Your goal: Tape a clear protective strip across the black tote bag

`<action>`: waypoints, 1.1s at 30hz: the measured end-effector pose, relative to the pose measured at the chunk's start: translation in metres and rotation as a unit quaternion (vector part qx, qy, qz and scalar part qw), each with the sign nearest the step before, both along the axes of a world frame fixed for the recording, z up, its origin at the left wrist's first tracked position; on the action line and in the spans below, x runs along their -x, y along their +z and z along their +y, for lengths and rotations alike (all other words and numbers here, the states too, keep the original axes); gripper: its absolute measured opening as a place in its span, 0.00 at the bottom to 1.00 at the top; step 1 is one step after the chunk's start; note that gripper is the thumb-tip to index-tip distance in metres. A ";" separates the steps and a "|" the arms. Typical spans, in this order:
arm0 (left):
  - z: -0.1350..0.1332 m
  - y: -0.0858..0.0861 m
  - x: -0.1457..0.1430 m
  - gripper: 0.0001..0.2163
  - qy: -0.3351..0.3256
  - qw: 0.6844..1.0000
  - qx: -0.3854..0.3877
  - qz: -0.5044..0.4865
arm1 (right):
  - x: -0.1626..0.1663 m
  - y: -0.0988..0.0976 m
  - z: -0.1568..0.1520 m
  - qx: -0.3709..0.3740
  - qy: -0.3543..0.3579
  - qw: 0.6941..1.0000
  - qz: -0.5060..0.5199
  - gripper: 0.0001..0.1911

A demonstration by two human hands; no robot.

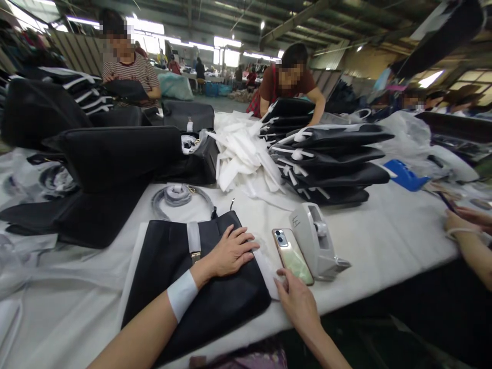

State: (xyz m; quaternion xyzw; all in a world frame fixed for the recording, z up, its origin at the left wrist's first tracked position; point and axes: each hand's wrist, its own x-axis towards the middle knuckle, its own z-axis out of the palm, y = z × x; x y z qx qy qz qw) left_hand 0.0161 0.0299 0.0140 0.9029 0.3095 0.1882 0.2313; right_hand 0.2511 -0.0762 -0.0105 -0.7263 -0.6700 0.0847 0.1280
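A black handbag [165, 287] lies flat on a white sheet [132, 266] in front of me, with a pale wrap round its front strap and buckle [194, 241]. My left hand [232, 251] rests palm down on the bag's upper right part, fingers spread; a white band circles that wrist. My right hand [298, 300] is by the bag's right side, fingers half curled and a small gap between thumb and forefinger. Its thumb is at the edge of the thin white sheet. Just beyond it lie a phone [294, 256] and a grey tape dispenser [313, 241].
A wrapped coiled strap [177, 196] lies behind the bag. Black bags [123, 159] stand at left, a white paper heap [240, 154] in the middle, stacked black bags [334, 164] at right, near a blue tool [405, 175]. Two co-workers [132, 72] stand opposite; another person's hands [467, 225] are at right.
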 end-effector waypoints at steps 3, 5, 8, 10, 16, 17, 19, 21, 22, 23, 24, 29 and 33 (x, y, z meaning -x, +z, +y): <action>-0.001 0.000 0.000 0.17 0.003 1.000 -0.006 -0.003 | -0.011 0.018 0.005 -0.045 0.034 0.997 -0.059 0.11; -0.001 -0.001 0.000 0.16 0.001 1.000 -0.009 -0.003 | -0.034 0.047 0.016 -0.155 0.018 0.976 -0.154 0.13; -0.002 -0.001 -0.001 0.16 0.000 1.000 -0.013 -0.004 | -0.089 0.102 0.039 -0.293 -0.056 0.910 -0.287 0.14; -0.002 -0.002 -0.001 0.16 0.001 1.000 -0.015 -0.004 | -0.126 0.136 0.052 -0.309 -0.070 0.892 -0.324 0.14; -0.003 -0.003 -0.002 0.15 0.004 1.000 -0.021 -0.002 | -0.141 0.173 0.040 -0.318 -0.193 0.912 -0.173 0.17; -0.004 -0.003 -0.002 0.15 0.005 1.000 -0.024 -0.005 | -0.126 0.164 0.032 -0.296 -0.204 0.930 -0.080 0.19; -0.004 -0.004 -0.002 0.15 0.011 0.999 -0.034 -0.013 | -0.089 0.132 0.018 -0.127 -0.171 0.966 0.145 0.23; -0.004 -0.005 -0.002 0.15 0.015 0.999 -0.042 -0.018 | -0.051 0.092 0.012 0.023 -0.159 0.919 0.360 0.27; -0.004 -0.006 -0.002 0.15 0.014 0.999 -0.043 -0.017 | -0.033 0.074 0.014 0.066 -0.168 0.882 0.435 0.27; -0.004 -0.005 -0.002 0.15 0.012 0.999 -0.042 -0.015 | -0.017 0.059 0.019 0.077 -0.181 0.849 0.490 0.27; -0.004 -0.005 -0.002 0.15 0.010 0.999 -0.040 -0.013 | -0.004 0.048 0.026 0.085 -0.198 0.821 0.529 0.27; -0.005 -0.001 -0.001 0.16 0.006 0.999 -0.035 -0.010 | 0.026 0.047 0.070 0.074 -0.213 0.776 0.588 0.24; -0.005 -0.002 -0.001 0.15 0.003 0.999 -0.033 -0.021 | 0.013 0.064 0.092 -0.021 -0.190 0.783 0.592 0.21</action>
